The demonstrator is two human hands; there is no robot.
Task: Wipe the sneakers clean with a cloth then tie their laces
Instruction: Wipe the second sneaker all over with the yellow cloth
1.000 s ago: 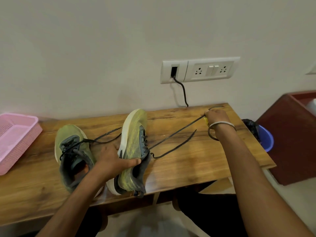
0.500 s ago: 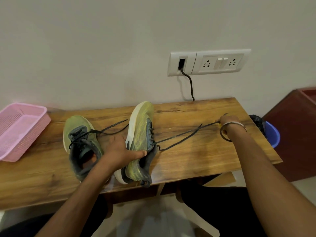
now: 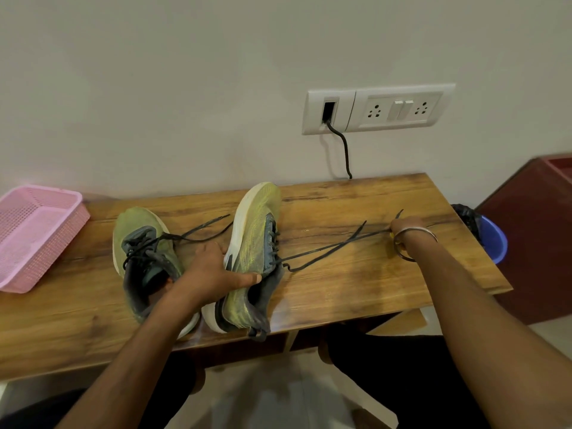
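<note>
Two yellow-green sneakers with grey tongues lie on a wooden table (image 3: 356, 292). The left sneaker (image 3: 139, 243) sits upright, its dark laces loose and trailing right. The right sneaker (image 3: 250, 258) is tipped on its side, white sole facing left. My left hand (image 3: 216, 270) grips this sneaker around its middle, thumb across the upper. My right hand (image 3: 402, 226), with a metal bangle on the wrist, pinches the end of its dark lace (image 3: 328, 249) and holds it stretched out to the right over the table. A second lace end lies loose beside it. No cloth is in view.
A pink plastic basket (image 3: 34, 236) stands at the table's left end. A wall socket panel (image 3: 377, 108) with a black cable is above the table. A blue bin (image 3: 492, 239) and a dark red cabinet (image 3: 532, 236) are past the right edge.
My right hand has drawn the lace lower and further right, nearer the table surface. My left hand keeps its hold on the tipped sneaker. The camera view has shifted slightly.
</note>
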